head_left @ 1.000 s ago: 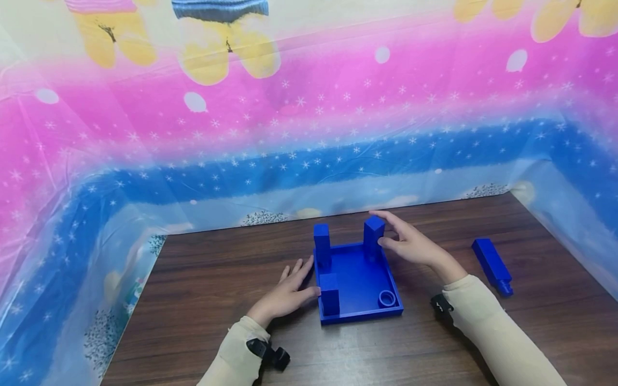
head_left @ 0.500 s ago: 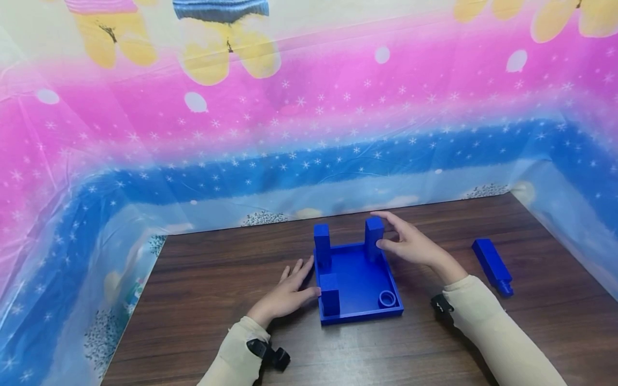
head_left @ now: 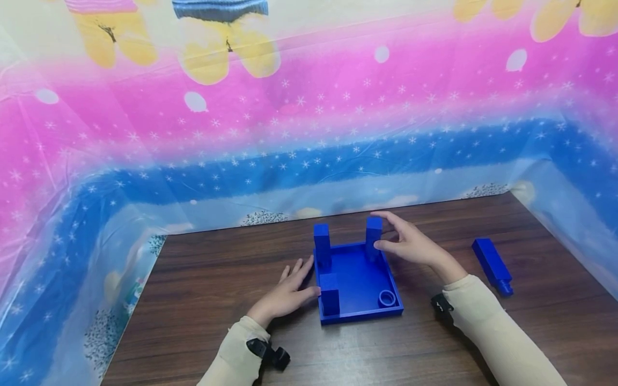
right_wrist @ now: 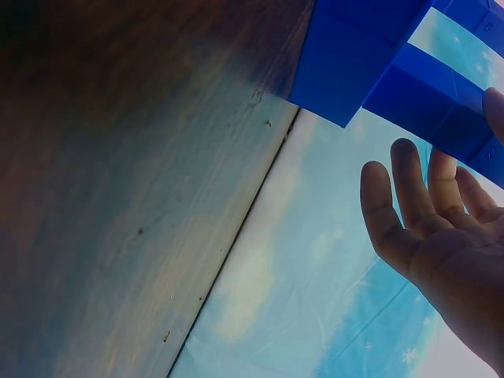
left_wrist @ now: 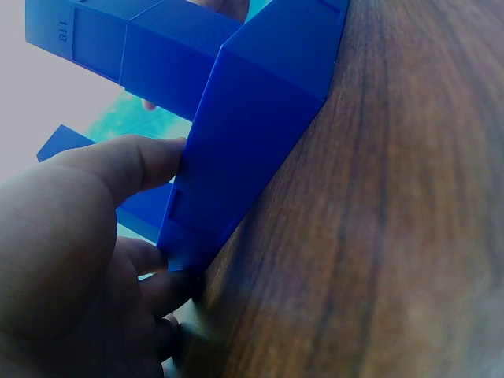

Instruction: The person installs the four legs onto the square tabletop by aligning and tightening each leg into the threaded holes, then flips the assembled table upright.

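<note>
In the head view a shallow square blue tray (head_left: 359, 284) lies on the table with posts standing at three corners. My right hand (head_left: 412, 244) holds the back-right post (head_left: 373, 228) between thumb and fingers; in the right wrist view the thumb touches this post (right_wrist: 441, 98) while the other fingers extend past it. Along the tray's left wall rests my left hand (head_left: 287, 294), its fingers spread and fairly straight. Its thumb presses the wall (left_wrist: 236, 142) in the left wrist view. The front-left post (head_left: 330, 297) and back-left post (head_left: 322, 244) stand upright. A raised round socket (head_left: 387, 298) occupies the front-right corner.
Right of the right forearm, a loose blue post (head_left: 491, 265) lies on the brown wooden table (head_left: 203, 300), its narrow round end toward me. A printed cloth (head_left: 309, 134) hangs behind the table and along its sides.
The back-right post has turned about its upright axis, a flat face now showing toward me instead of an edge. The right thumb has shifted slightly left with it. Left hand and tray stay put.
</note>
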Tool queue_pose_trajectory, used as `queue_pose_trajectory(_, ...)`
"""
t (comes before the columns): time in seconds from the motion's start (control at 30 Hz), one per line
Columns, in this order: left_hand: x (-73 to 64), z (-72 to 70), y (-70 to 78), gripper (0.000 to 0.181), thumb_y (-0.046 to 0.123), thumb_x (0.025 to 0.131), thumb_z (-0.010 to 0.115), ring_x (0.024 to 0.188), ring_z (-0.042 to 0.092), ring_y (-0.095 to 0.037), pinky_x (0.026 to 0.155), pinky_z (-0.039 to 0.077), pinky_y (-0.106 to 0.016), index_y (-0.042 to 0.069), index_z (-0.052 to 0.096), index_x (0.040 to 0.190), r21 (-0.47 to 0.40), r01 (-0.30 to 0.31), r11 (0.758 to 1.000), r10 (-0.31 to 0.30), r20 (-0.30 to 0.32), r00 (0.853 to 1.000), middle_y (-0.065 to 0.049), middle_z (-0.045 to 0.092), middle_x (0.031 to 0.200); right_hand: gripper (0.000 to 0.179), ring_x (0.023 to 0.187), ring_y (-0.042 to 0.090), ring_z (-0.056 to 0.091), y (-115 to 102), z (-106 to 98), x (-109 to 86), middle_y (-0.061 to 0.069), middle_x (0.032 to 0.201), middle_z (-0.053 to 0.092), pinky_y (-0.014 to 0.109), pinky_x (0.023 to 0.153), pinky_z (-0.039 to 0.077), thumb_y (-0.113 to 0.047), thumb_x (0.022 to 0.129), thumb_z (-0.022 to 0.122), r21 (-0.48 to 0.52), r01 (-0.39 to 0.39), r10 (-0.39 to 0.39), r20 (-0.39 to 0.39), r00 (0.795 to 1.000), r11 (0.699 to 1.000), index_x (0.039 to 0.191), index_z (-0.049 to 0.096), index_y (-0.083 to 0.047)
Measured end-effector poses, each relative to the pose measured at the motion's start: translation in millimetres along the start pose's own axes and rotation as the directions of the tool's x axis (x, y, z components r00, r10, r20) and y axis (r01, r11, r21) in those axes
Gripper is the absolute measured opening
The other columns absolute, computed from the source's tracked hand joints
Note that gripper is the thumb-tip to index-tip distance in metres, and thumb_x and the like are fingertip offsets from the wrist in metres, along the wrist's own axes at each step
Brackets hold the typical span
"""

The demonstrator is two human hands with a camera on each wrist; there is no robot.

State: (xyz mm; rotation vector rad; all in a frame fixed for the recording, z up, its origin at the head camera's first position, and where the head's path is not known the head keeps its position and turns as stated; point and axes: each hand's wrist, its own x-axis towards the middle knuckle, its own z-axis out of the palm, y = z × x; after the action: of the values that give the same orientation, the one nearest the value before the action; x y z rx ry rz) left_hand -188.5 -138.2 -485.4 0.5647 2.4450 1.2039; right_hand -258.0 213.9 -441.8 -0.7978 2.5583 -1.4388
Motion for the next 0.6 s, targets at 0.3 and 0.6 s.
queue_pose_trajectory(0.3, 2.2, 1.2, -5.1, 0.092, 0.064, 0.102, 0.057, 0.162, -0.006, -0.035, 0.126, -0.004, -0.064, 0.018, 0.017, 0.171, -0.003, -0.008, 1.000, 0.008, -0.009, 1.000, -0.014, 0.015, 0.175, 0.075, 0.123, 0.035, 0.061, -1.4, -1.4, -1.0, 0.020, 0.144, 0.058, 0.045, 0.090, 0.057, -0.010, 0.096, 0.078, 0.006, -0.014, 0.014, -0.002, 1.000, 1.000, 0.160, 0.039, -0.006)
queue_pose_trajectory(0.6, 2.2, 0.3, -0.5, 0.088, 0.053, 0.104, 0.060, 0.162, -0.003, -0.038, 0.127, -0.003, -0.063, 0.013, 0.018, 0.170, 0.016, 0.006, 1.000, -0.006, -0.006, 1.000, -0.017, 0.016, 0.175, 0.069, 0.142, 0.041, 0.045, -0.5, -3.4, -0.4, 0.020, 0.166, 0.037, 0.041, 0.088, 0.053, 0.006, 0.099, 0.063, 0.026, 0.011, -0.012, 0.009, 1.000, 1.000, 0.162, 0.037, -0.005)
